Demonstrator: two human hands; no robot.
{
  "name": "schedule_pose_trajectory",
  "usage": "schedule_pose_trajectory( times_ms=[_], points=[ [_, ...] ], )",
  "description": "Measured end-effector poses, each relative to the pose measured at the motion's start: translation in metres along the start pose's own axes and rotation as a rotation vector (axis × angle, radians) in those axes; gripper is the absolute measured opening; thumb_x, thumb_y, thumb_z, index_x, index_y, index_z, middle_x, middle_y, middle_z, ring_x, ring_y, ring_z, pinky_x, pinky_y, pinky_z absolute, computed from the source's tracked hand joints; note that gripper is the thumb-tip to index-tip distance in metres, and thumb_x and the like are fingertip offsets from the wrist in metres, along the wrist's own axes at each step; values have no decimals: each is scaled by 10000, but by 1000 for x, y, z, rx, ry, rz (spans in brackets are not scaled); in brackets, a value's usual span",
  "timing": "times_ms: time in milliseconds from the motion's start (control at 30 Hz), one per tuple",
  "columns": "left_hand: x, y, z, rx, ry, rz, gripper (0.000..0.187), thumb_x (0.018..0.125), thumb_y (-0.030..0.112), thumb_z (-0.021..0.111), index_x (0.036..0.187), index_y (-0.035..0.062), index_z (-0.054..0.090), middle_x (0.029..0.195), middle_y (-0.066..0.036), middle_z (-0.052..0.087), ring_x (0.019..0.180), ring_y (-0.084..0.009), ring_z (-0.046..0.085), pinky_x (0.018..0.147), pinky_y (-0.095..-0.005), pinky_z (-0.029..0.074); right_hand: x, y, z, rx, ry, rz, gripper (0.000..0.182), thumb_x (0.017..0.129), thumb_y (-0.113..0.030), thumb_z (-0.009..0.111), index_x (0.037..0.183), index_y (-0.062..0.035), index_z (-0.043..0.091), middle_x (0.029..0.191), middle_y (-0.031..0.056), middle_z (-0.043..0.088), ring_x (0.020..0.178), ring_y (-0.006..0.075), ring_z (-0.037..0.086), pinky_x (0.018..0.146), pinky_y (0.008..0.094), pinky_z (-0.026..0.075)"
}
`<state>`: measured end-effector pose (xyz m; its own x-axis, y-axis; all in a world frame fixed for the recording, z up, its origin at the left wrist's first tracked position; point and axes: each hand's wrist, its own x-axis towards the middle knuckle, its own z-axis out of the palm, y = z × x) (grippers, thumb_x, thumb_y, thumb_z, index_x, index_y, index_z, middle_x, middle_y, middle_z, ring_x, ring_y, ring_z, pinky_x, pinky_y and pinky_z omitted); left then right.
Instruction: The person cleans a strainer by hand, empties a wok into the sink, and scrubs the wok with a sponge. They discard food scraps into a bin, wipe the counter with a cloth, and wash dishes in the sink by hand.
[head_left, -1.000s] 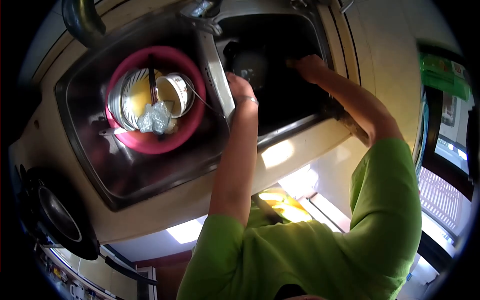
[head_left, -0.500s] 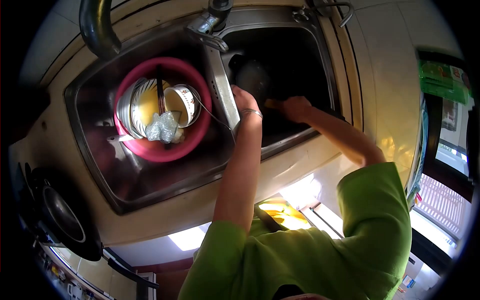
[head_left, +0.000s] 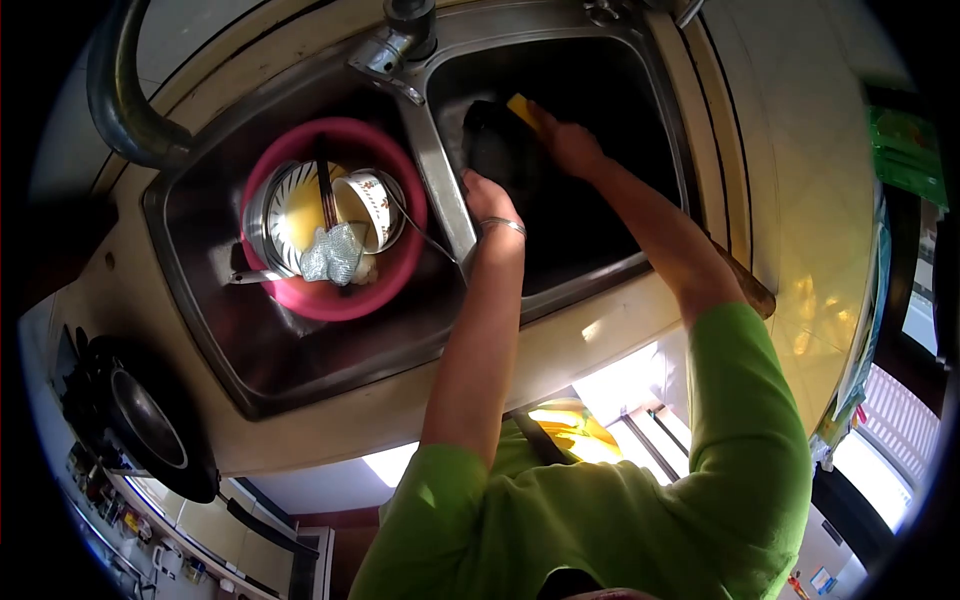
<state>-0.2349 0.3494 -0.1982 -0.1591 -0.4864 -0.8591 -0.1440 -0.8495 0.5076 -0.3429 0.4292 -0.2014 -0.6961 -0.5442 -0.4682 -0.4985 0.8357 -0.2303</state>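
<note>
In the dark right basin of the sink [head_left: 440, 170], a dark object like a pan [head_left: 497, 150] lies in shadow, its outline hard to make out. My left hand [head_left: 490, 203] is closed at its near left edge, by the divider, with a ring-shaped bracelet on the wrist. A yellow sponge [head_left: 522, 110] sticks out of my right hand [head_left: 570, 145], which grips it at the dark object's upper right side. To the left stands a pink basin [head_left: 395, 285] holding a striped plate [head_left: 300, 215], a patterned bowl [head_left: 375, 205], chopsticks [head_left: 326, 190] and a silvery mesh scrubber [head_left: 333, 255].
A faucet [head_left: 385, 55] rises behind the sink divider. At the upper left curves a thick dark pipe [head_left: 125, 100]. A black pan [head_left: 148, 415] is at the lower left, beyond the counter edge. A wooden handle [head_left: 748, 280] shows behind my right arm.
My right hand with the yellow sponge has moved up and left, from the near part of the right basin to the dark object's far side. My left hand stays by the divider.
</note>
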Motion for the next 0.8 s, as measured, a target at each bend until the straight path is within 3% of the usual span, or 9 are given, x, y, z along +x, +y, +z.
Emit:
schedule_pose_trajectory(
  times_ms=[67, 133, 167, 267, 400, 467, 567, 667, 800],
  points=[
    [-3, 4, -3, -38, -87, -25, 587, 830, 391, 291, 1179, -80, 319, 1239, -156, 345, 1133, -248, 336, 956, -290, 217, 10, 12, 35, 44, 29, -7, 484, 830, -190, 368, 1279, -261, 202, 895, 174, 570, 760, 311, 578, 687, 394, 452],
    [-10, 8, -3, -39, -85, 14, 580, 835, 387, 285, 1192, -71, 304, 1249, -153, 332, 1140, -239, 329, 955, -289, 220, 1, 28, 70, -208, 583, -514, 474, 822, -214, 398, 1266, -265, 241, 897, 156, 576, 710, 307, 585, 639, 381, 463],
    [-10, 5, -6, -27, -79, 4, 580, 835, 387, 285, 1192, -71, 304, 1249, -153, 332, 1140, -239, 329, 955, -289, 220, -6, 37, 70, -110, 144, -353, 454, 820, -208, 396, 1251, -285, 273, 919, 159, 569, 724, 312, 583, 655, 384, 459],
    [-5, 4, -1, 19, -11, 5, 566, 841, 375, 284, 1205, -59, 291, 1269, -151, 302, 1157, -228, 310, 960, -286, 211, -7, -1, 16, 58, -74, -130, 418, 825, -229, 358, 1233, -305, 303, 939, 180, 555, 794, 324, 566, 717, 400, 442],
    [-1, 3, -2, -11, -45, 46, 574, 839, 376, 285, 1220, -53, 264, 1299, -156, 247, 1197, -235, 242, 979, -296, 167, 5, 5, 48, 184, 2, -142, 440, 810, -205, 386, 1236, -277, 307, 889, 185, 565, 769, 321, 571, 690, 401, 449],
    [-1, 1, -2, 39, -9, 21, 576, 837, 398, 273, 1220, -32, 286, 1287, -154, 279, 1179, -252, 286, 976, -297, 194, -16, 18, 47, -88, -119, -347, 467, 798, -200, 406, 1246, -264, 288, 872, 189, 567, 745, 322, 573, 676, 402, 451],
    [-2, 2, -2, -2, -28, 22, 574, 842, 392, 261, 1228, -33, 268, 1299, -153, 255, 1190, -251, 265, 981, -302, 183, -5, -1, 15, 47, -146, -97, 464, 801, -193, 402, 1244, -272, 292, 956, 190, 542, 823, 319, 557, 736, 398, 430],
    [-1, 2, -1, -7, -25, 62, 577, 842, 393, 261, 1227, -36, 267, 1303, -152, 245, 1196, -249, 252, 982, -301, 178, 2, 1, 51, 192, 10, -198, 455, 812, -190, 383, 1248, -276, 286, 1021, 193, 512, 885, 309, 536, 774, 393, 411],
    [-5, 4, -1, -24, 5, 4, 574, 840, 389, 270, 1230, -32, 266, 1300, -143, 258, 1194, -243, 257, 980, -292, 173, -25, -4, 25, 29, -272, -203, 444, 818, -192, 403, 1245, -262, 302, 1033, 209, 499, 902, 314, 526, 797, 381, 397]
  ],
)
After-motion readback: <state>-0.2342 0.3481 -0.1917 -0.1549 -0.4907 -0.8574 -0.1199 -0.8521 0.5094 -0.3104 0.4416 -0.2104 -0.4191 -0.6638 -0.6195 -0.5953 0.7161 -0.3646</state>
